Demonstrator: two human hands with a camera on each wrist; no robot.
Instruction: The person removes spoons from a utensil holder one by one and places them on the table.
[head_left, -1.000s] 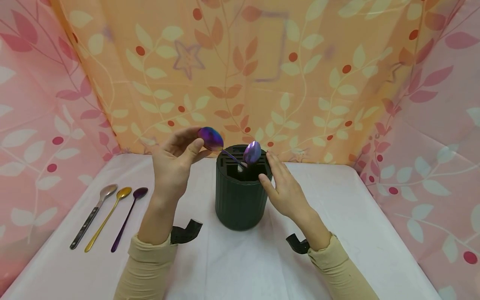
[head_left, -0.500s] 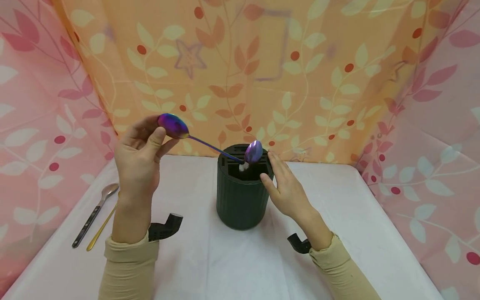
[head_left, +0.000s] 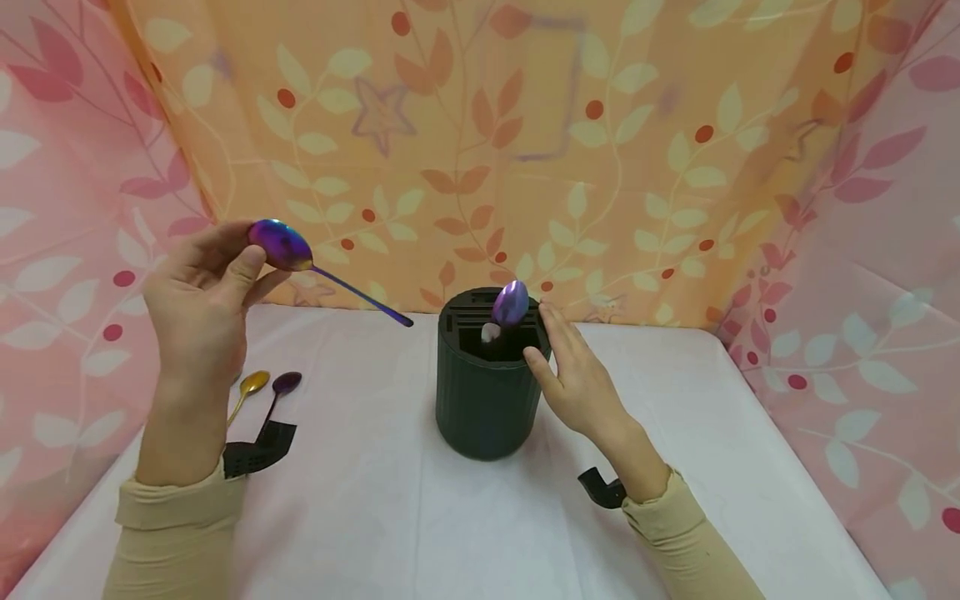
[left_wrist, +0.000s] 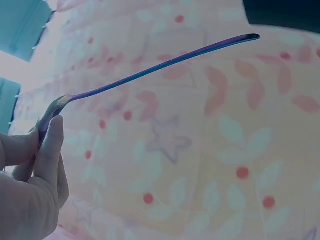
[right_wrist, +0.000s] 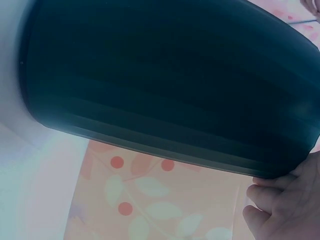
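Observation:
In the head view my left hand (head_left: 197, 310) pinches an iridescent purple-blue spoon (head_left: 281, 245) by its bowl, thumb on the near face. The spoon's thin handle slants down to the right, its tip in the air short of the dark green utensil holder (head_left: 487, 410). My right hand (head_left: 579, 385) rests against the holder's right side, fingers extended, thumb at the rim. Another purple spoon (head_left: 511, 302) stands in the holder, bowl up, beside a small pale piece (head_left: 491, 333). Seen from the left wrist, the held spoon's handle (left_wrist: 165, 65) stretches away from the fingers.
Left on the white-covered table (head_left: 360, 517) lie a gold spoon (head_left: 254, 382) and a dark purple spoon (head_left: 287, 383), partly covered by the left wrist's black mount (head_left: 262, 450). Floral cloth (head_left: 420, 125) surrounds the back and sides.
My left hand has drawn the spoon up and left, so its handle has come out of the holder. It now hides the silver spoon with the black handle. The right hand stays put.

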